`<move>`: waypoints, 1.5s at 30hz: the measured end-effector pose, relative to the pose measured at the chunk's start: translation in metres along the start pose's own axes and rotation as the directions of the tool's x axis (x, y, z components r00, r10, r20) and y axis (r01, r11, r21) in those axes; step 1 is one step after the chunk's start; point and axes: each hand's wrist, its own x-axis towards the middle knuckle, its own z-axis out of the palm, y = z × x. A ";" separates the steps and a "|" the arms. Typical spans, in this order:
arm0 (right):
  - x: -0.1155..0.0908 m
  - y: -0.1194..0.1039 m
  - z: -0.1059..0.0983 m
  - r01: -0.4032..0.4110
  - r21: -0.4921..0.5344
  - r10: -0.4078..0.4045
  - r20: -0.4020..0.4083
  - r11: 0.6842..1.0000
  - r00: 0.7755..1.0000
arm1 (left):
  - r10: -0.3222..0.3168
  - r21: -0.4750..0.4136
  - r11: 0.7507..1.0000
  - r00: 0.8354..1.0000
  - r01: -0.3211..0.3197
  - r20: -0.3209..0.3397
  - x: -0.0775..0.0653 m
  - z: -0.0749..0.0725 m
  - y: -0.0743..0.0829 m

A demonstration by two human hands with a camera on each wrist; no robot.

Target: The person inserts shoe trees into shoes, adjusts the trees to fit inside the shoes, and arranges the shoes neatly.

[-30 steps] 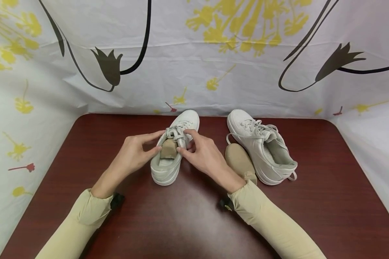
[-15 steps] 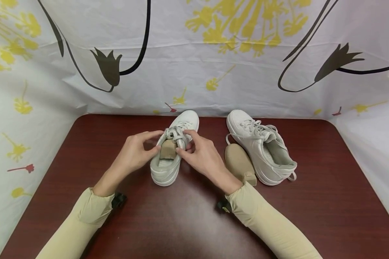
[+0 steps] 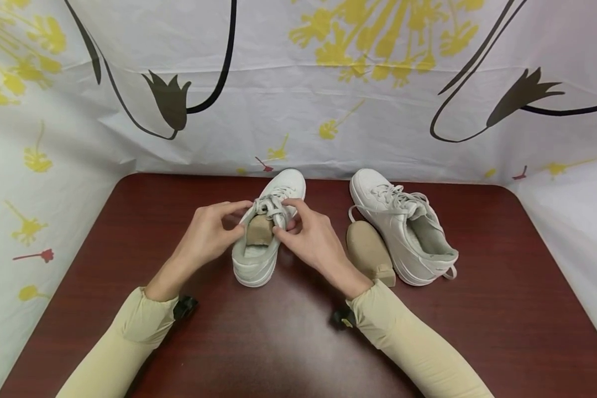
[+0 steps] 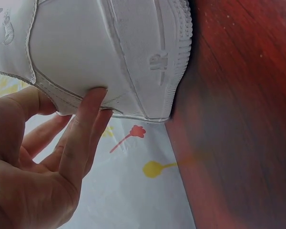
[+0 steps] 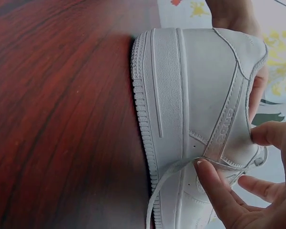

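Observation:
A white sneaker (image 3: 255,265) stands on the table at middle left, toe pointing away, its laces (image 3: 271,208) tied. Inside its opening sits a beige block-like insert (image 3: 260,229); its front part is hidden under the tongue. My left hand (image 3: 205,232) pinches the left collar, thumb at the rim and fingertips against the outer side. On the other side, my right hand (image 3: 310,232) pinches the right collar, thumb at the edge near the insert. In the right wrist view, a loose lace (image 5: 164,183) hangs down the sneaker's side, beside a fingertip.
To the right stands a second white sneaker (image 3: 403,229) with loosened laces and an open collar. Against its left side lies a rounded beige insert (image 3: 367,249), close to my right forearm. A patterned white curtain (image 3: 298,110) borders the dark red table (image 3: 288,342).
Both hands keep their places on the left sneaker, with barely any finger movement. The whole head view has shifted very slightly.

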 end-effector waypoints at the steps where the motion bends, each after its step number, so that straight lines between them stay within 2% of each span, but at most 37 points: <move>1: 0.000 0.000 0.000 -0.003 0.001 0.003 0.002 1.000 1.000 | -0.001 -0.003 1.000 1.000 0.001 -0.001 0.000 0.000 0.000; 14: 0.002 -0.006 -0.004 -0.015 0.035 0.014 0.031 0.999 0.999 | -0.013 0.046 0.999 0.999 0.014 -0.033 -0.004 -0.005 0.005; 23: 0.003 -0.012 -0.005 0.000 0.040 -0.001 0.021 0.999 1.000 | 0.029 0.082 0.996 0.998 -0.024 -0.064 -0.008 -0.013 0.008; 38: 0.010 -0.029 0.004 0.020 0.107 -0.026 0.056 0.994 0.998 | 0.024 0.117 0.993 0.996 -0.014 -0.085 -0.017 -0.032 0.003; 45: 0.015 -0.038 0.010 0.054 0.124 -0.063 0.070 0.991 0.996 | 0.027 0.132 0.991 0.994 -0.013 -0.107 -0.021 -0.044 0.004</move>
